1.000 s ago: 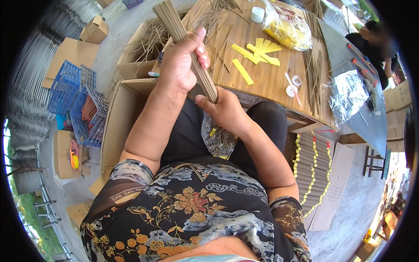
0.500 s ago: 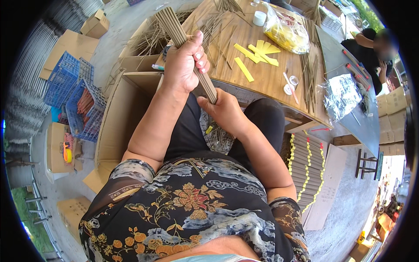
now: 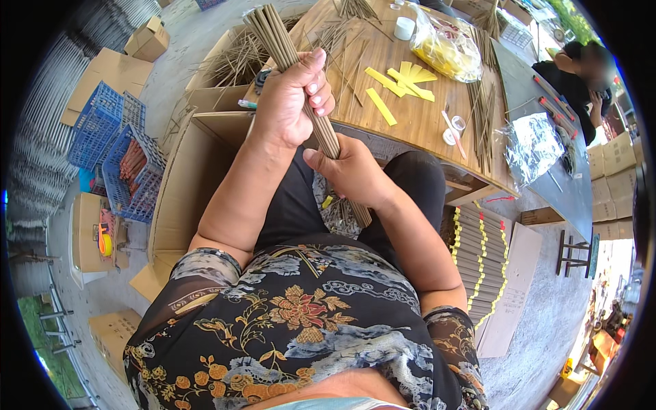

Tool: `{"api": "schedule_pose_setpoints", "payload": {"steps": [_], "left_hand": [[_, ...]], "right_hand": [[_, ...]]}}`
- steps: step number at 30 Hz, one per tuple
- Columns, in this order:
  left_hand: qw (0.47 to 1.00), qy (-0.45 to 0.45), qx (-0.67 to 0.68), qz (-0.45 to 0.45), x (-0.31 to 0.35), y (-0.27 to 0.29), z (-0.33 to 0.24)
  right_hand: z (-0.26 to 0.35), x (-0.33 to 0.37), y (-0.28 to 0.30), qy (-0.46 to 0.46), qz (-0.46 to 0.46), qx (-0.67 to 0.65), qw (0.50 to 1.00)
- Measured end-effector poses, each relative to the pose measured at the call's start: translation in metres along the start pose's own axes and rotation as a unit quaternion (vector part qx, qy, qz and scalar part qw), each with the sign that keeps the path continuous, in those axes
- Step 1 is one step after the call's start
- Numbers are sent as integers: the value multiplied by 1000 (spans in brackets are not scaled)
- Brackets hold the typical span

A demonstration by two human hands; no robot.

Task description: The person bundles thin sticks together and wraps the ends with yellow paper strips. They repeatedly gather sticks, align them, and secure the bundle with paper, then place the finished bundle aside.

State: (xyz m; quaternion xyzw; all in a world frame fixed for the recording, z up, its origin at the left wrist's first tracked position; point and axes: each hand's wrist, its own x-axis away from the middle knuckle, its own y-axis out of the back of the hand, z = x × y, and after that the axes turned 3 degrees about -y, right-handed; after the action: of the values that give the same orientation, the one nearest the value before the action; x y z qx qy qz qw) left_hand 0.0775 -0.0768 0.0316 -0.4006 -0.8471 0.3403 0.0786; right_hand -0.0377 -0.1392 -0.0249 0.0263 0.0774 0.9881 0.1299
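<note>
A bundle of thin brown incense sticks (image 3: 275,35) slants across in front of me, its top end far and left. My left hand (image 3: 290,102) is wrapped round its upper part, thumb up along the sticks. Lower down, my right hand (image 3: 352,171) closes round the same bundle, thumb on the near side. The sticks' lower end pokes out beneath the right hand, above my lap. At the top the ends are slightly uneven. Flat yellow paper strips (image 3: 403,80) lie on the wooden table (image 3: 424,130) beyond my hands.
On the table are loose sticks (image 3: 484,130), a plastic bag of yellow material (image 3: 447,51) and a white jar (image 3: 404,28). Banded bundles (image 3: 478,266) lie at right. An open cardboard box (image 3: 198,157) and blue crates (image 3: 137,171) stand left. Another person (image 3: 570,75) sits far right.
The bundle's lower end now shows below my right hand, where it was hidden before. Its top has spread slightly. Both hands keep nearly the same places.
</note>
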Motion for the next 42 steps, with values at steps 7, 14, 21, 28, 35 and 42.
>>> {"api": "schedule_pose_setpoints", "payload": {"steps": [7, 14, 21, 28, 35, 42], "left_hand": [[998, -51, -5, -46, -18, 6, -18], [982, 13, 114, 152, -28, 25, -38], [997, -56, -8, -52, -31, 20, -40], [992, -47, 65, 94, -31, 30, -50], [994, -96, 7, -51, -31, 28, -43], [993, -99, -1, -71, -17, 17, -25]], "right_hand": [[-14, 2, 2, 49, -18, 34, 998], [2, 15, 10, -132, 212, -227, 941], [2, 14, 1, -49, 15, 44, 998], [4, 19, 7, -110, 175, -126, 970], [0, 10, -5, -41, -38, 153, 987], [4, 4, -2, -17, -32, 141, 989]]}}
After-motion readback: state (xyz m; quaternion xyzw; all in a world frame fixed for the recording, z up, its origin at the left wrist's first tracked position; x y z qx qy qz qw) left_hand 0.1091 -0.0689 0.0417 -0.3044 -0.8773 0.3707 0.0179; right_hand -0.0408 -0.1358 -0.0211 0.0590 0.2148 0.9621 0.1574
